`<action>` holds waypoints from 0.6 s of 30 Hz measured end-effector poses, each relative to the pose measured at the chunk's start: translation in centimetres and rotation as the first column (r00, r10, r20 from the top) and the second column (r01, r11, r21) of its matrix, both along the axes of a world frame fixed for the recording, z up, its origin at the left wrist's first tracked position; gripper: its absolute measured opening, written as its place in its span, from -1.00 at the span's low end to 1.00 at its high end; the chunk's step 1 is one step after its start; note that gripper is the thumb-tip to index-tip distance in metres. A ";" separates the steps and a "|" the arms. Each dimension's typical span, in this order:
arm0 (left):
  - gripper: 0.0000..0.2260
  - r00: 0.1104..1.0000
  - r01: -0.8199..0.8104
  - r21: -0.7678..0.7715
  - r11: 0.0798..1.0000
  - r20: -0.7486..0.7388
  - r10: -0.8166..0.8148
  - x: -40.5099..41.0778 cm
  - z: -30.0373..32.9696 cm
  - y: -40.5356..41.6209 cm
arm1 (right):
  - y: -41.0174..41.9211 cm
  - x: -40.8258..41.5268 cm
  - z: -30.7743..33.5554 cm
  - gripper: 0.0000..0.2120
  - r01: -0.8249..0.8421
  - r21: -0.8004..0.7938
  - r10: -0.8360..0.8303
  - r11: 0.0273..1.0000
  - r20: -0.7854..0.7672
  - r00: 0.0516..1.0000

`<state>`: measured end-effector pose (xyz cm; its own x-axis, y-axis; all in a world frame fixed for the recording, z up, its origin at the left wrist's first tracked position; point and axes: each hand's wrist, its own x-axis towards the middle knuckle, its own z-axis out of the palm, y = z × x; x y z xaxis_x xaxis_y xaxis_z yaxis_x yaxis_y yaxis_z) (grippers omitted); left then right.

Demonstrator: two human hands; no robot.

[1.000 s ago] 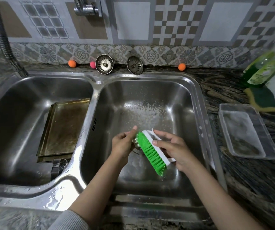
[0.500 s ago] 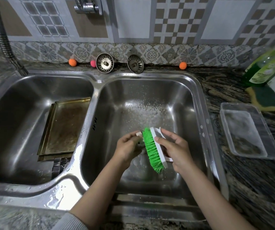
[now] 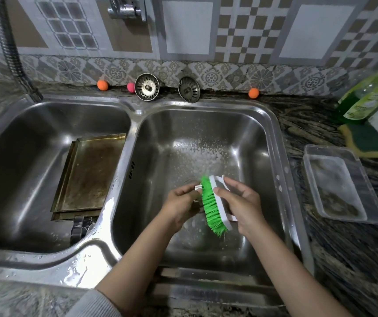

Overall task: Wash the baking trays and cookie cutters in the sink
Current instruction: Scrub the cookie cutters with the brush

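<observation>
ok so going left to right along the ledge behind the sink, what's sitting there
Orange ball → pink ball → sink strainer → second sink strainer → another orange ball → green dish soap bottle at the far right.

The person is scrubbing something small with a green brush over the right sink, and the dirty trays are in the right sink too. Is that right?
Not quite. The trays lean in the left sink, not the right one. The rest holds: the right hand holds the green brush against something small in the left hand, over the right sink. The head view shows it.
</observation>
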<state>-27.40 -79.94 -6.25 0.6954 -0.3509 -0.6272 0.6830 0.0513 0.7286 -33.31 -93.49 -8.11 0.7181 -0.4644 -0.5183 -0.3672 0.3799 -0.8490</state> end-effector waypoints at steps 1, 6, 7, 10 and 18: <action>-0.80 0.998 0.062 0.008 0.998 0.011 -0.062 -0.3 0.1 -0.1 | -0.1 0.2 -0.1 -0.67 0.041 0.004 -0.041 0.999 -0.006 0.999; -0.75 0.964 0.267 0.038 0.963 0.006 -0.267 -1.0 0.0 0.5 | -0.6 1.4 -0.7 -0.64 0.162 -0.013 -0.162 0.987 -0.034 0.986; -0.74 0.954 0.301 0.031 0.953 -0.006 -0.301 -0.9 0.0 0.8 | -0.5 1.6 -0.6 -0.61 0.173 -0.038 -0.173 0.984 -0.018 0.985; -0.74 0.948 0.319 0.008 0.948 -0.030 -0.318 -0.5 -0.1 1.6 | -0.8 2.1 0.3 -0.55 0.204 -0.122 -0.203 0.971 0.020 0.979; -0.76 0.983 0.068 0.162 0.984 0.157 -0.094 1.2 -0.5 1.7 | -5.7 -0.2 8.6 -0.46 0.149 -0.605 -0.073 0.782 0.149 0.986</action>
